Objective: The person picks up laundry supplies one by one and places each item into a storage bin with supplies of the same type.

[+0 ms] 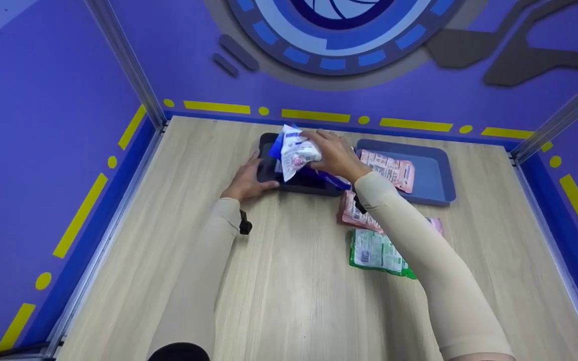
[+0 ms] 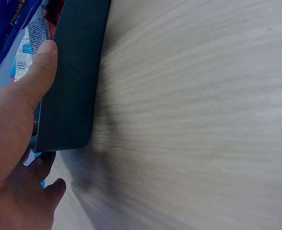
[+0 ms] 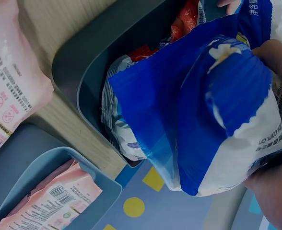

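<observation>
My left hand (image 1: 246, 180) holds the left end of a dark grey tray (image 2: 76, 81), its thumb over the near rim and its fingers around the end wall. Above this tray my right hand (image 1: 336, 154) grips a blue-and-white plastic packet (image 3: 179, 110), raised and tilted, with its printed white side showing in the head view. A further blue-and-white packet may be in the same grasp; the overlap hides this. Inside the dark tray, a silvery packet (image 3: 119, 108) and a red packet (image 3: 184, 21) are partly covered.
A blue-grey tray (image 1: 450, 175) on the right holds a pink packet (image 1: 389, 170). In front of it, another pink packet (image 1: 356, 213) and a green packet (image 1: 377, 250) lie on the wooden table (image 1: 289, 281), partly under my right forearm. A purple wall (image 1: 183, 65) stands behind.
</observation>
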{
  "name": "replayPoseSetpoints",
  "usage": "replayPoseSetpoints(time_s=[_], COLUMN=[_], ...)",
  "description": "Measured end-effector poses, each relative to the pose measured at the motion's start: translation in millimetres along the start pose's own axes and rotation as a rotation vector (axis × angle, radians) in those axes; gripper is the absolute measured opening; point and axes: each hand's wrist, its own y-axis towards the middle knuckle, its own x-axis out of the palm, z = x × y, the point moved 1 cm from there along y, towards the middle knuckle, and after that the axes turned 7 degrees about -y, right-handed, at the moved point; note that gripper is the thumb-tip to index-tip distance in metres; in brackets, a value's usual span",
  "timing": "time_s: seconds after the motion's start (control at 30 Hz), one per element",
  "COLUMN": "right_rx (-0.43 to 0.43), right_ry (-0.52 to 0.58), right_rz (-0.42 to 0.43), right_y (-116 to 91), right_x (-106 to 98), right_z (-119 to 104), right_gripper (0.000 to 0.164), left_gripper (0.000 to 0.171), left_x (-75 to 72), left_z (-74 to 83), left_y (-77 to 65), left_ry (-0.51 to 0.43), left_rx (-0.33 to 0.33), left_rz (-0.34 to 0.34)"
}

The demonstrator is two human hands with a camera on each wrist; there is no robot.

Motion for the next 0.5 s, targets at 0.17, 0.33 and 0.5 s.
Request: replayPoseSetpoints(time_s=[0.17, 0.33, 0.5], right_rx=[-0.017, -0.011, 0.003], right_ry=[0.008, 0.022, 0.032], right_rz=[0.019, 0.019, 0.022], right_y=[2.9, 5.9, 8.7], right_x=[0.5, 2.6, 6.8], right_z=[0.6, 2.1, 4.9], right_gripper=[0.079, 0.080, 0.080], left_gripper=[0.095, 0.094, 0.094], left_x=[-0.6, -1.1, -1.3], left_z=[0.7, 1.6, 2.6], left_y=[0.6, 0.5, -0.7], left_ry=[-0.008, -0.002, -0.013], left_rx=[0.017, 0.025, 0.014], left_rz=[-0.001, 0.004, 0.002])
